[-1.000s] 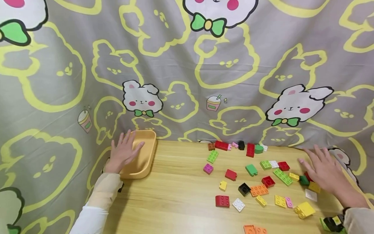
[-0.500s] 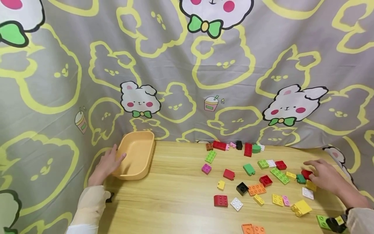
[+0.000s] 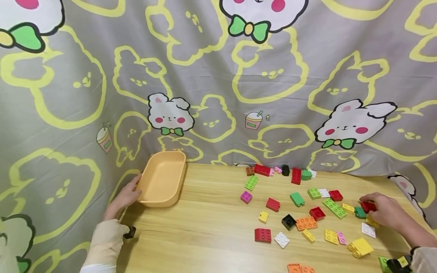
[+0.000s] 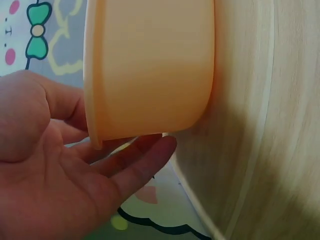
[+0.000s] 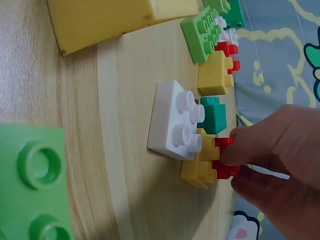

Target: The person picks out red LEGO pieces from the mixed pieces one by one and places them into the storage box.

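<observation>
At the left, my left hand (image 3: 128, 195) grips the near-left side of an orange plastic bin (image 3: 179, 191). In the left wrist view its fingers (image 4: 145, 157) run along the outside wall and the thumb side reaches behind the rim of the bin (image 4: 150, 65). On the far right, my right hand (image 3: 389, 210) pinches a red toy brick (image 3: 368, 206) between thumb and fingers. The right wrist view shows this red brick (image 5: 226, 167) right beside a yellow brick (image 5: 200, 162), with a teal-green brick (image 5: 214, 117) and a white brick (image 5: 167, 120) close by.
Several loose bricks spread over the right half of the wooden table (image 3: 205, 227), among them a red one (image 3: 263, 235), an orange one (image 3: 306, 223) and a big yellow one (image 3: 361, 247). A patterned grey curtain (image 3: 218, 83) stands behind and to the left.
My left hand moved from over the bin to its left side and took hold there. My right hand came down, its spread fingers closing on the red brick.
</observation>
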`<action>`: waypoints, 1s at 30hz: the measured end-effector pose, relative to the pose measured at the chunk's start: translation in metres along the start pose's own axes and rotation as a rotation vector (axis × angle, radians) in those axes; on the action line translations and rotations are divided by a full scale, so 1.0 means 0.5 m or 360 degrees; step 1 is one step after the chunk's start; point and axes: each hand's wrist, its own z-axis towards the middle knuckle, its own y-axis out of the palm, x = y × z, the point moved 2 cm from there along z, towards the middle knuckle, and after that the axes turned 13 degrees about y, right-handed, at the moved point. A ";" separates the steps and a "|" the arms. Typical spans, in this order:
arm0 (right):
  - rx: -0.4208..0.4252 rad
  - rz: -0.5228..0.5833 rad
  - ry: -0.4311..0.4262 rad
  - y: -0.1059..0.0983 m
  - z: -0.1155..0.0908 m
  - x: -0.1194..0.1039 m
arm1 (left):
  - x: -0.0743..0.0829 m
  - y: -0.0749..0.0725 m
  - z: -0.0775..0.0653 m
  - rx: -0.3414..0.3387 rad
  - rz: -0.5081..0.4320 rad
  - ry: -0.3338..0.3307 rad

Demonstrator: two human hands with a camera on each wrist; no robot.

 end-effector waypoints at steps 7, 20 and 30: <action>-0.0037 -0.0016 0.0029 -0.001 0.003 0.006 | 0.007 0.003 0.002 0.0046 -0.0069 0.0010; 0.0130 -0.0076 -0.0126 -0.021 -0.002 -0.045 | 0.045 0.040 0.011 0.0004 -0.0316 -0.0009; 0.0283 -0.0101 -0.0219 -0.038 -0.011 -0.119 | 0.090 0.098 0.035 -0.0033 -0.0450 -0.0026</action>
